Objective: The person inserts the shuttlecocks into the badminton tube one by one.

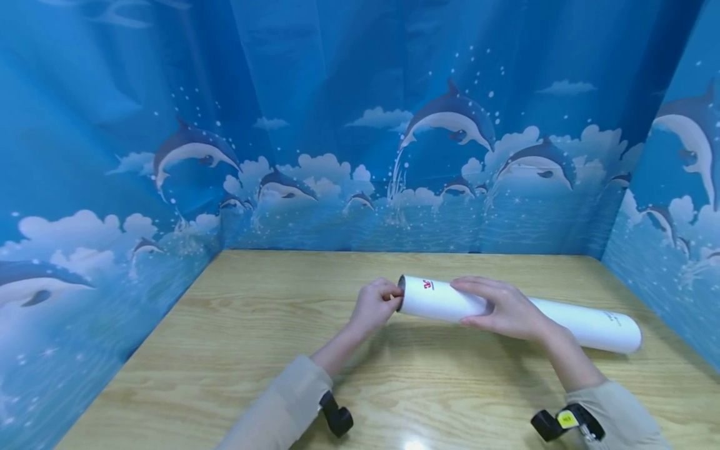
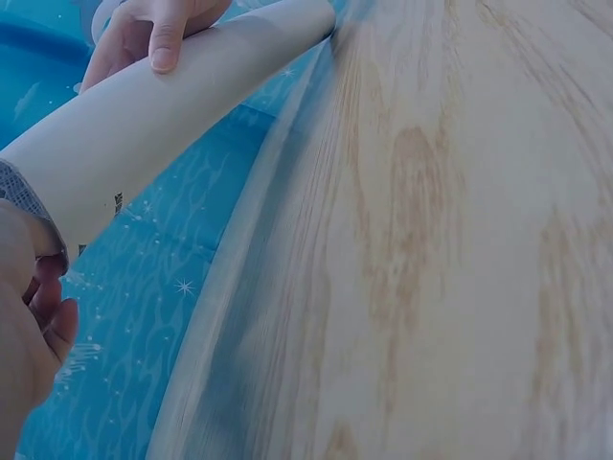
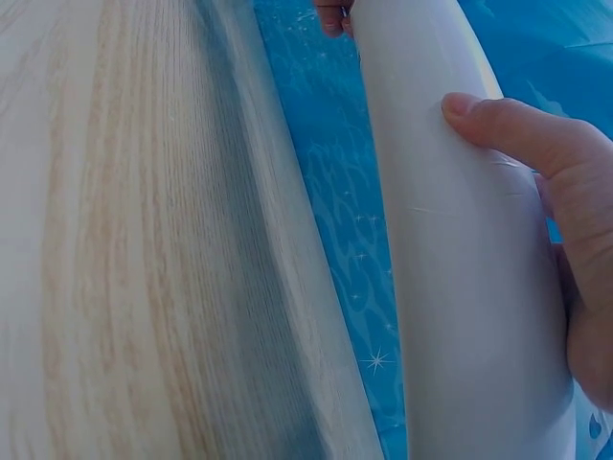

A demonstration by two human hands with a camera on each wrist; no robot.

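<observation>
A long white cardboard tube point(image 1: 587, 322) lies slantwise above the wooden table, its left end higher, with small red print near that end. My right hand point(image 1: 509, 309) grips the tube around its middle, thumb on the near side. At the tube's open left mouth is my left hand point(image 1: 375, 305), its curled fingers at the rim, partly inside. In the left wrist view a grey patterned surface point(image 2: 24, 196) shows within the mouth; whether it is the lining or something rolled inside cannot be told. The right wrist view shows my right thumb point(image 3: 488, 120) pressed on the smooth white wall.
The wooden table point(image 1: 225, 350) stretches beneath both arms. Blue sheeting with dolphins and clouds point(image 1: 337, 125) hangs along the back and both sides, close to the table's edges. A black device sits on each wrist.
</observation>
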